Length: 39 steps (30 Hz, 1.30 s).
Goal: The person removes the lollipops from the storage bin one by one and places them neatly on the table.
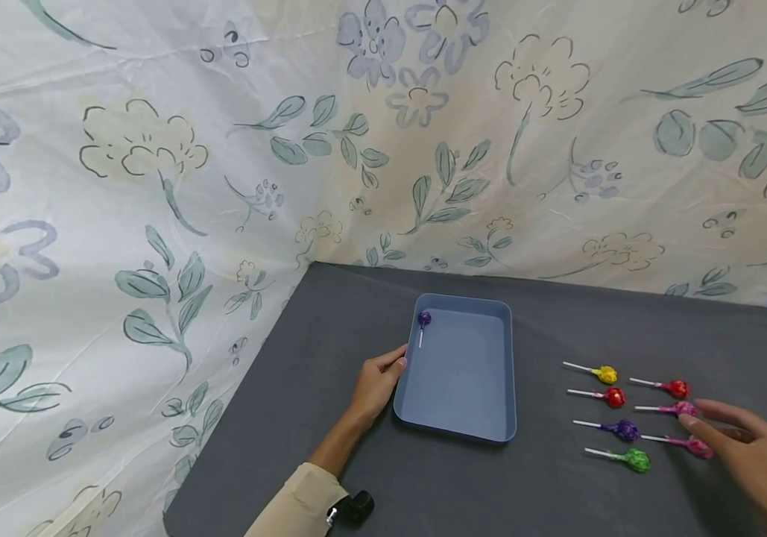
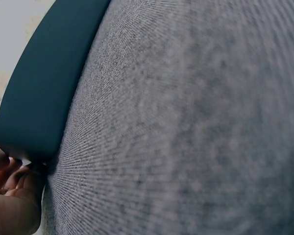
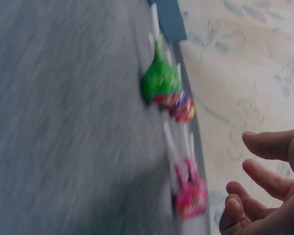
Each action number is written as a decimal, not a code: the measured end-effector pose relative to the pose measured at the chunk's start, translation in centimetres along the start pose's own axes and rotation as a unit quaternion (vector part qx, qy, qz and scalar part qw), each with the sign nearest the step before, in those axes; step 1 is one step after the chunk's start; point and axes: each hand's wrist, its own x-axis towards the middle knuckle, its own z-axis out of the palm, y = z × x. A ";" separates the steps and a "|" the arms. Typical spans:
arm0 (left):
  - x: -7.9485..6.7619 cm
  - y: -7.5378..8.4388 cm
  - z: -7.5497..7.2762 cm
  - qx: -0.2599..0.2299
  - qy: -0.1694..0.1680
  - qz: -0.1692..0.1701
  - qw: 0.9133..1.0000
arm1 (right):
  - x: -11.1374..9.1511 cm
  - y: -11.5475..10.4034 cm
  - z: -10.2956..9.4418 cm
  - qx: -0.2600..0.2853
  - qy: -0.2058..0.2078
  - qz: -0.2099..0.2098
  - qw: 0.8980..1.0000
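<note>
A shallow blue tray (image 1: 453, 432) lies on the dark table with a purple lollipop (image 1: 425, 319) in its far left corner. My left hand (image 1: 378, 382) holds the tray's left side, thumb and fingers at its wall; the left wrist view shows the fingers close against the tray (image 2: 44, 83). On the right, my right hand (image 1: 755, 447) hovers by the pink lollipops, thumb and fingers apart, holding nothing. The upper pink lollipop (image 1: 685, 408) is nearest its fingertips; the lower pink lollipop (image 1: 698, 447) is partly behind the hand. In the right wrist view the fingers (image 3: 269, 146) are spread.
Left of the hand lie yellow (image 1: 604, 374), red (image 1: 614, 397), purple (image 1: 627, 430) and green (image 1: 636, 459) lollipops, with another red lollipop (image 1: 678, 388) farther right. Sticks point left. Floral cloth (image 1: 356, 186) hangs behind and to the left of the dark table (image 1: 329, 313).
</note>
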 end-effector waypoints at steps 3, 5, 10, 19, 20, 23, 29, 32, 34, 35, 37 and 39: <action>0.1 -0.1 0.0 -0.002 -0.002 0.002 1.000 | -0.8 -1.6 0.3 0.002 -0.013 -0.028 1.000; 0.1 -0.2 -0.1 -0.001 -0.003 0.002 1.000 | -1.2 -2.5 0.6 0.000 -0.020 -0.055 0.998; 0.1 0.0 -0.1 0.001 -0.007 0.002 1.000 | -2.0 -4.8 1.3 0.002 -0.043 -0.125 0.991; 0.2 0.1 -0.2 0.004 -0.003 -0.001 1.000 | -3.6 -8.4 4.2 0.046 -0.113 -0.220 0.968; 0.2 0.0 -0.2 0.003 -0.003 -0.001 1.000 | -3.8 -8.8 4.6 0.048 -0.117 -0.225 0.966; 0.2 0.0 -0.1 0.000 -0.004 0.000 1.000 | -4.4 -9.9 5.8 0.054 -0.124 -0.240 0.961; 0.3 0.1 -0.2 -0.005 -0.001 -0.003 1.000 | -5.2 -11.7 7.8 0.083 -0.134 -0.251 0.955; 0.3 0.1 -0.2 0.001 0.002 -0.009 1.000 | -5.5 -12.7 8.6 0.093 -0.144 -0.251 0.953; 0.3 0.1 -0.3 0.006 0.003 -0.009 1.000 | -5.6 -13.4 9.1 0.100 -0.152 -0.251 0.951; 0.3 0.1 -0.3 0.007 0.002 -0.009 1.000 | -5.6 -13.7 9.4 0.103 -0.157 -0.251 0.950; 0.3 0.1 -0.3 0.008 0.003 -0.009 1.000 | -5.7 -14.4 10.0 0.104 -0.162 -0.253 0.948; 0.2 0.1 -0.3 0.009 0.001 -0.006 1.000 | -5.7 -15.0 10.5 0.108 -0.167 -0.257 0.946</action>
